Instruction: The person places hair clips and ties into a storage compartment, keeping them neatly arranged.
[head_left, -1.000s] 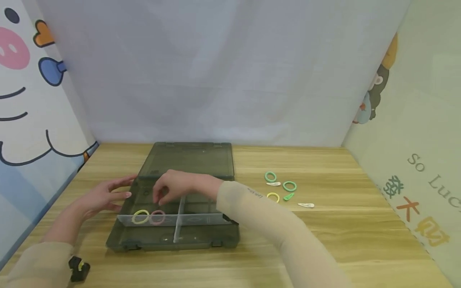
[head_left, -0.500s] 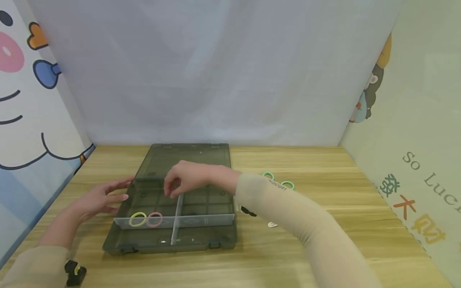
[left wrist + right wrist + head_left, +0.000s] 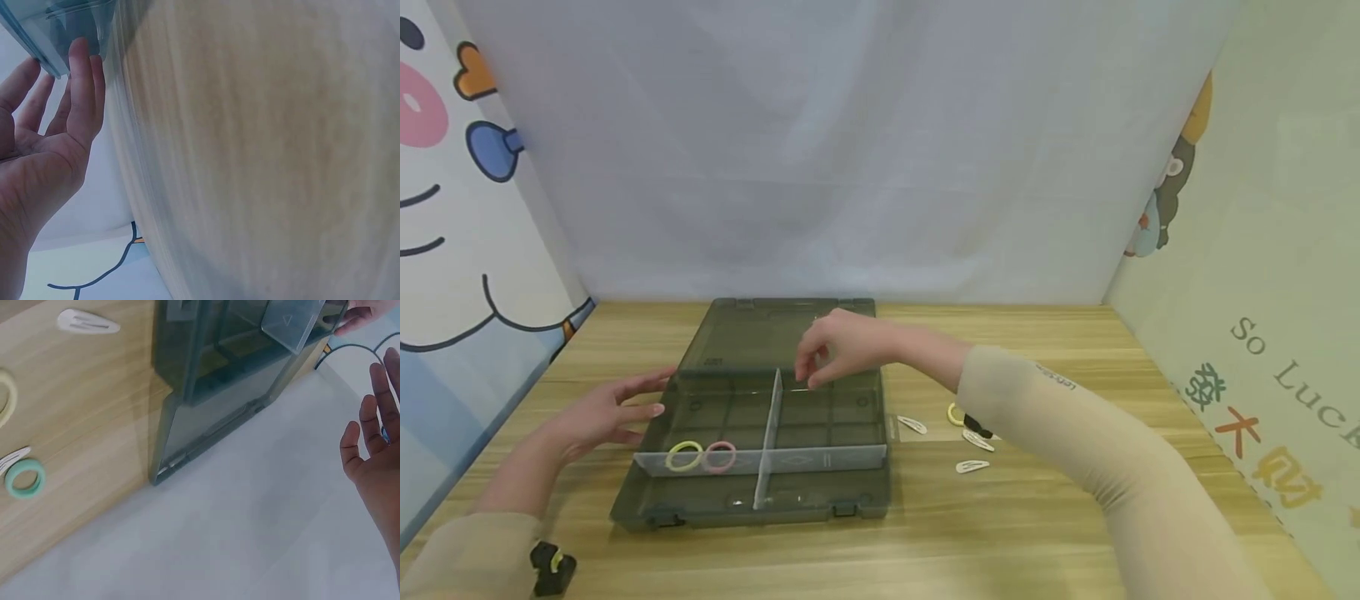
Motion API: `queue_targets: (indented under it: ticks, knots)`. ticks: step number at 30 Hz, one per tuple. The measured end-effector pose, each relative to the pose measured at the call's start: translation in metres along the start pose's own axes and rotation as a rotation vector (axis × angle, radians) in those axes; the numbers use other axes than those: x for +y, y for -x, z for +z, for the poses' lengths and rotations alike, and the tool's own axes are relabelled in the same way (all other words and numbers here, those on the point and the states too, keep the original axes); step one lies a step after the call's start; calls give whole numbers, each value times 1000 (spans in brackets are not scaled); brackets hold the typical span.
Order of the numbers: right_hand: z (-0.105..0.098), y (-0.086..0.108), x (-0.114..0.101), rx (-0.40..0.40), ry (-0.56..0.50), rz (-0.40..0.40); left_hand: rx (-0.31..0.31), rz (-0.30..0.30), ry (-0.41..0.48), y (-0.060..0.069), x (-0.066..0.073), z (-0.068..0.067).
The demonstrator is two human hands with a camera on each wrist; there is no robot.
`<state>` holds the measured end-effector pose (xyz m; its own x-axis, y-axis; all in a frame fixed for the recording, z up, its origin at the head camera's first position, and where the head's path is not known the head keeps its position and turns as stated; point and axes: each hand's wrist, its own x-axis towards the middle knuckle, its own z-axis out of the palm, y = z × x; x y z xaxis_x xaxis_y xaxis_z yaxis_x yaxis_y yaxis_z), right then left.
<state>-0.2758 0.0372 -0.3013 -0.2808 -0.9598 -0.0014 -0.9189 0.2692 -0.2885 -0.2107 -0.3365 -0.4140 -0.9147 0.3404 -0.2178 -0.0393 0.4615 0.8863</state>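
A smoky-grey plastic divider box (image 3: 700, 521) stands on the table with its lid laid back. A yellow hair tie (image 3: 684, 443) and a pink hair tie (image 3: 720, 443) are in its left part, by the long clear divider (image 3: 850, 457). My left hand (image 3: 598, 421) rests its spread fingers against the box's left side; the left wrist view has its fingertips touching the box. Over the back right of the box hovers my right hand (image 3: 842, 346), fingers loosely bent and holding nothing. In the right wrist view that hand (image 3: 384, 444) is empty too.
Right of the box lie several white snap hair clips (image 3: 912, 425) and a yellow hair tie (image 3: 952, 414), partly behind the right sleeve (image 3: 1075, 433). The right wrist view also has a green hair tie (image 3: 25, 493). A white curtain (image 3: 850, 167) hangs behind the table.
My right hand has risen from the box's left compartment and moved right and back. The right arm now uncovers white clips beside the box. My left hand stays at the box's side.
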Motion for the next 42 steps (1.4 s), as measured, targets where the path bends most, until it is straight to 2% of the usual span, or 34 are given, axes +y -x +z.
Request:
queue_targets:
  ticks: [7, 16, 21, 28, 33, 42]
  knots:
    - [-13, 29, 10, 94, -25, 14, 0, 3, 8, 0, -2, -1]
    - [-18, 73, 24, 144, -23, 63, -10, 4, 8, -2, -2, -1]
    - [-16, 97, 35, 161, -52, 117, -7, -4, 1, -2, -1, -1]
    - [-6, 132, 49, 175, -67, 227, -3, -7, -14, -2, 1, 0]
    - [5, 153, 61, 214, -83, 261, 10, -2, -24, -3, 1, 2]
    - [33, 175, 83, 258, -88, 323, 35, 2, -37, -4, 0, 2]
